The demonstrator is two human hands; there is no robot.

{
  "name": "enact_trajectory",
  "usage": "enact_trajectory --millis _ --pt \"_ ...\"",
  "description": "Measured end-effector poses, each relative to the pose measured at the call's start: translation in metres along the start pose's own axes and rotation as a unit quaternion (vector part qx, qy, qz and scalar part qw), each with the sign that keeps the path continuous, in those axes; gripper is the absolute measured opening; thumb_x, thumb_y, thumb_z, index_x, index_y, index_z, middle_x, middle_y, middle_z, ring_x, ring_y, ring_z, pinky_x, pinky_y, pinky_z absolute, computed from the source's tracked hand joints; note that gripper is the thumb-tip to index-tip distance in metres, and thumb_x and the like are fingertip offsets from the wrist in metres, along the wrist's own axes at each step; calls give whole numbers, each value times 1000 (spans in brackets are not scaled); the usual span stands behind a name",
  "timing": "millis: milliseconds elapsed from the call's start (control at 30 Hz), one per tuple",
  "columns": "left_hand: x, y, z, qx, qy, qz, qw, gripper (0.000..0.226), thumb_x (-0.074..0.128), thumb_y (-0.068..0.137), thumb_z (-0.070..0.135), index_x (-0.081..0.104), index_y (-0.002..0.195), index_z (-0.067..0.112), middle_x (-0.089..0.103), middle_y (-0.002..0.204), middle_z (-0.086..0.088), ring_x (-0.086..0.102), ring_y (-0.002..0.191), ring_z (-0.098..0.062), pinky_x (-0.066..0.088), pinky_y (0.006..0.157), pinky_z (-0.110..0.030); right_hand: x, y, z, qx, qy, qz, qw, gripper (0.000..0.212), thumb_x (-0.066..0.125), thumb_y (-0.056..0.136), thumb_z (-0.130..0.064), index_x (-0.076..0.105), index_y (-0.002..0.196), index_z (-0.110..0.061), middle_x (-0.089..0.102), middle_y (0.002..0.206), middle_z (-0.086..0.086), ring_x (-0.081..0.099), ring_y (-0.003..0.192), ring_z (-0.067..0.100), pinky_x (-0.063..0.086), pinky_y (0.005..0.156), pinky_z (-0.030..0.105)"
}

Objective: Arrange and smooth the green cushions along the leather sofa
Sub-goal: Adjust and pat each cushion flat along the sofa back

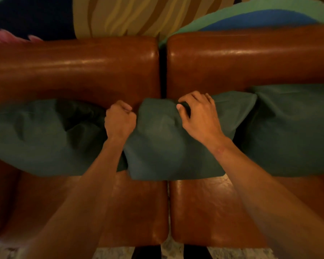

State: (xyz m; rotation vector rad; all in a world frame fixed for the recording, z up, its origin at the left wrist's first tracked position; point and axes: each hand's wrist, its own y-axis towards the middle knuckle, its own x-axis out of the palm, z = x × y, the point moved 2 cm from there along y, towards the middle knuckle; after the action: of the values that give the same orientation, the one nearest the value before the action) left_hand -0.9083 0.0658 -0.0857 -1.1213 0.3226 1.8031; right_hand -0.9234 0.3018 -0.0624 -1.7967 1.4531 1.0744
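Cushions in dark green sit in a row along the leather sofa (73,68), and I will place everything from its centre seam (163,75), the dark gap between the two back sections. I have the middle cushion (163,143) straddling that seam, leaning against the backrest with its lower edge on the seat. My left hand (120,120) is closed in a fist just left of the seam, bunching the cushion's upper left corner, and my right hand (200,116) is curled over its top edge just right of the seam, thumb and fingers pinching a fold of fabric. I judge that I hold the two top corners this way so I can lift, tug and square the cushion between its neighbours without dragging them. The left cushion (45,135) lies well left of the seam, touching the middle one beneath my left forearm; it looks slumped, with a deep dent near its inner end. The right cushion (288,128) stands right of the seam, overlapping the middle cushion's far edge, and looks fuller and smoother. The middle one is soft matte cloth, creased where I grip, its lower corner poking out onto the seat. The row seems set, but smoothing is not yet done.
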Motion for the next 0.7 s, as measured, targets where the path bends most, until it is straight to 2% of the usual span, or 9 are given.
enact_trajectory --millis 67,167,233,300,433,500,567,633,700 --pt "3 7 -17 -38 -1 -95 995 24 50 89 6 71 96 14 73 113 -10 64 111 -30 51 99 -34 6 4 -11 -10 3 -13 1000 23 58 102 -29 69 118 -17 65 120 4 61 118 28 28 122 47" --pt "2 12 -25 -22 -38 -201 979 25 52 82 6 71 85 22 72 92 8 64 97 -15 46 77 -16 18 11 -37 -53 10 -47 997 28 58 102 -30 68 125 -17 64 123 4 60 121 28 29 123 49" --pt "-1 14 -26 9 -65 -247 967 23 54 69 13 73 76 23 73 82 6 66 88 -15 51 71 -23 26 15 -54 -84 15 -71 994 31 58 103 -31 66 130 -18 63 126 3 59 122 28 29 122 50" --pt "-3 15 -29 43 -85 -274 957 25 53 60 14 74 70 21 74 77 -1 66 79 -16 56 78 -34 36 19 -67 -98 11 -92 991 33 58 103 -32 65 133 -20 61 129 2 58 123 27 29 122 50" --pt "-2 17 -34 76 -68 -315 944 25 53 60 12 72 58 28 69 65 12 61 68 -4 46 69 -22 49 25 -75 -92 3 -97 991 31 57 103 -32 66 130 -20 60 127 2 57 118 28 36 114 49" --pt "1 19 -35 104 -51 -342 933 29 57 71 3 73 63 26 66 69 13 60 71 -5 43 68 -20 52 26 -75 -85 -4 -87 993 30 56 103 -32 67 128 -20 60 125 2 58 115 28 40 107 46" --pt "4 21 -36 132 -37 -351 926 32 58 83 -6 74 75 20 61 82 9 60 85 -14 42 74 -21 53 26 -74 -81 -11 -78 994 28 55 103 -32 67 126 -20 60 123 2 58 113 28 41 102 45" --pt "4 22 -37 150 -23 -362 920 29 59 89 -6 76 86 17 58 88 8 58 93 -16 43 83 -23 55 25 -72 -80 -13 -72 994 26 55 103 -32 68 123 -20 60 122 2 59 112 27 41 99 45" --pt "1 22 -36 171 0 -388 906 31 56 91 -5 74 87 20 54 89 11 55 97 -16 42 88 -27 56 26 -72 -79 -14 -71 994 25 54 103 -33 68 121 -20 60 121 1 58 112 27 40 98 44"
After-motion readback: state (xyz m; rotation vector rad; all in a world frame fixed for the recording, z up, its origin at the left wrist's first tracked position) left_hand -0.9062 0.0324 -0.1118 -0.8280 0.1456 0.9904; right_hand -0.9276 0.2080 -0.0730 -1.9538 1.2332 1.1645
